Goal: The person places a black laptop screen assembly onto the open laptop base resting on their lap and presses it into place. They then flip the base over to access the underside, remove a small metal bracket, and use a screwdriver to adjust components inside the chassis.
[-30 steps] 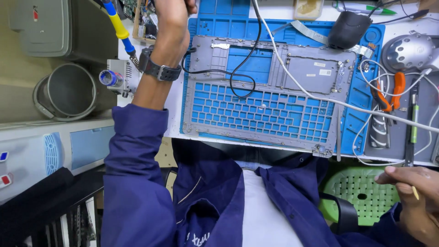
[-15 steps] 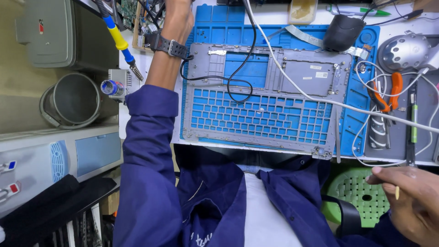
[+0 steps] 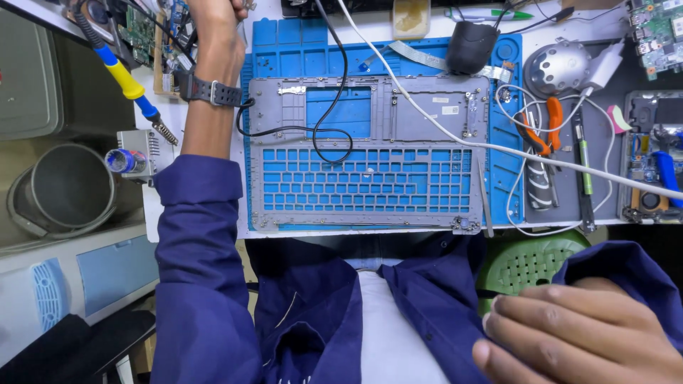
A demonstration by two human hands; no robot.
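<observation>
The grey laptop keyboard frame [image 3: 366, 153] lies flat on the blue work mat [image 3: 299, 46], at the centre of the counter [image 3: 427, 14] and directly in front of the person. Blue mat shows through its rows of key openings. A black cable [image 3: 329, 85] loops across the upper left part of the frame, and a white cable [image 3: 498, 148] crosses its upper right corner diagonally.

The left hand [image 3: 217, 21] reaches past the frame's upper left corner to the far edge of the counter, beside a green circuit board [image 3: 146, 28]. A black wristwatch [image 3: 210, 91] sits on that wrist. The hand is cut off by the picture's top edge; whether its fingers are spread or closed cannot be told.

The right hand [image 3: 580, 338] rests low at the near right, off the counter, above a green plastic stool [image 3: 530, 263]. Its fingers [image 3: 548, 313] lie pressed together, extended, holding nothing visible.

Left of the mat stands a soldering iron [image 3: 128, 82] with a yellow and blue grip. Right of the frame lie orange-handled pliers [image 3: 544, 131] and a black computer mouse [image 3: 471, 46].
</observation>
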